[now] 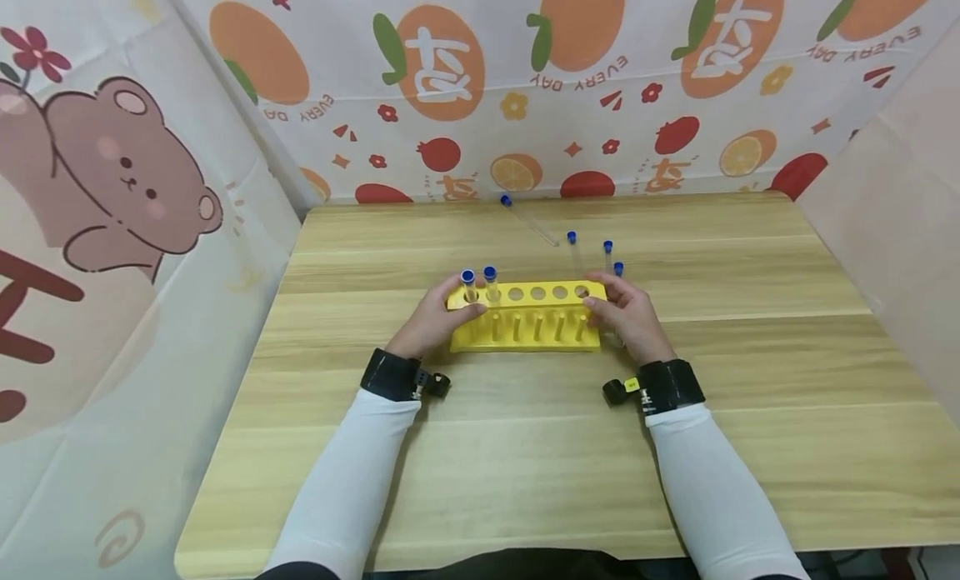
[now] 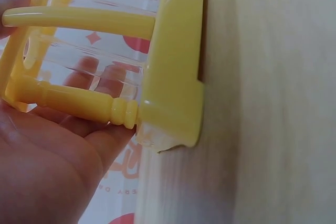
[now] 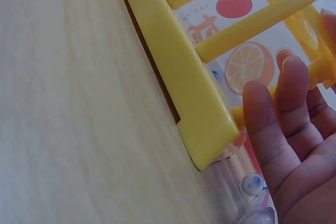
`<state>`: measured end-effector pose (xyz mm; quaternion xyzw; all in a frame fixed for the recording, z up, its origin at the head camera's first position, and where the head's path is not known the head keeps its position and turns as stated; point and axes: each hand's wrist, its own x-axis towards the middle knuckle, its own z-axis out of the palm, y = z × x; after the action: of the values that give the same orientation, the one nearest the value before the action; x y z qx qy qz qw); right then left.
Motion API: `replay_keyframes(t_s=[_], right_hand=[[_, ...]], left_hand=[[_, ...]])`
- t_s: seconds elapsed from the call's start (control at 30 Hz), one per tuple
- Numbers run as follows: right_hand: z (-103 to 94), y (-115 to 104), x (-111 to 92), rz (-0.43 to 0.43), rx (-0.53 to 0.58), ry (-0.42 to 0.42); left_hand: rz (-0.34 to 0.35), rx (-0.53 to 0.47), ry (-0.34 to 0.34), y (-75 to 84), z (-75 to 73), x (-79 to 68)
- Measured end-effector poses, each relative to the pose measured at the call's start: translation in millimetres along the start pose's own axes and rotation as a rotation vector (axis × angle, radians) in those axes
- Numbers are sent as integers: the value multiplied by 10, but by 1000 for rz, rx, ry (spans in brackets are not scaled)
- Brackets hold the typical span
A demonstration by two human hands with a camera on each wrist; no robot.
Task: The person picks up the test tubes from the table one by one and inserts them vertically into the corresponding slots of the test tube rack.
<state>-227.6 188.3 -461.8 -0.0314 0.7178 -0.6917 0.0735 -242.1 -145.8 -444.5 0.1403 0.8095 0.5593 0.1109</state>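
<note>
A yellow test tube rack [image 1: 536, 345] stands on the table between both hands. Its two leftmost holes hold upright clear test tubes with blue caps [image 1: 468, 276] [image 1: 491, 273]. At the rack's left end, my left hand [image 1: 438, 317] grips with the thumb in front; in the left wrist view, fingers [image 2: 110, 85] show behind the clear tubes. My right hand [image 1: 630, 313] holds the opposite end, thumb at the front of the top bar. In the right wrist view its fingers [image 3: 291, 85] bend around the end post.
Behind the rack lies a loose blue-capped tube [image 1: 532, 224]. More capped tubes [image 1: 572, 238] [image 1: 608, 247] [image 1: 618, 268] lie by the right hand, and rounded tube ends [image 3: 252, 183] show beside the rack. A fruit-printed cloth [image 1: 480, 159] hangs along the table's [image 1: 525, 455] far edge.
</note>
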Motion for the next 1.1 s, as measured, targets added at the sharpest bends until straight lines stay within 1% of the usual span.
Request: replay_keyframes(t_s=[0.1, 0.23, 0.4, 0.43, 0.53, 0.63, 0.67, 0.73, 0.83, 0.93, 1.03, 1.1], right_hand=[[-5, 4, -15, 7, -4, 4], [-4, -12, -17, 13, -21, 18], [7, -27, -9, -5, -50, 23], [11, -33, -10, -10, -53, 22], [20, -55, -18, -3, -65, 19], [12, -81, -20, 3, -72, 15], [5, -88, -20, 6, -79, 15], [-14, -106, -14, -10, -105, 23], [-53, -130, 13, -52, -183, 69], [-114, -137, 58, -89, -266, 154], [-190, -145, 101, -90, -338, 240], [-242, -165, 131, -87, -376, 280]], left_hand=[[-11, -14, -4, -19, 19, -8], [-8, -15, -12, -3, 14, -7], [7, -8, -5, 37, 8, -16], [3, -9, -8, 90, 6, -38], [-3, -13, -5, 84, 8, -49], [-26, -22, -4, 81, 14, -49], [-24, -26, -2, 33, 19, -29], [-33, -36, -1, 47, 22, -32], [-40, -51, -6, 57, 25, -26], [-58, -51, -15, 58, 23, -13], [-72, -41, -23, 61, 20, -4], [-70, -34, -19, 57, 19, 6]])
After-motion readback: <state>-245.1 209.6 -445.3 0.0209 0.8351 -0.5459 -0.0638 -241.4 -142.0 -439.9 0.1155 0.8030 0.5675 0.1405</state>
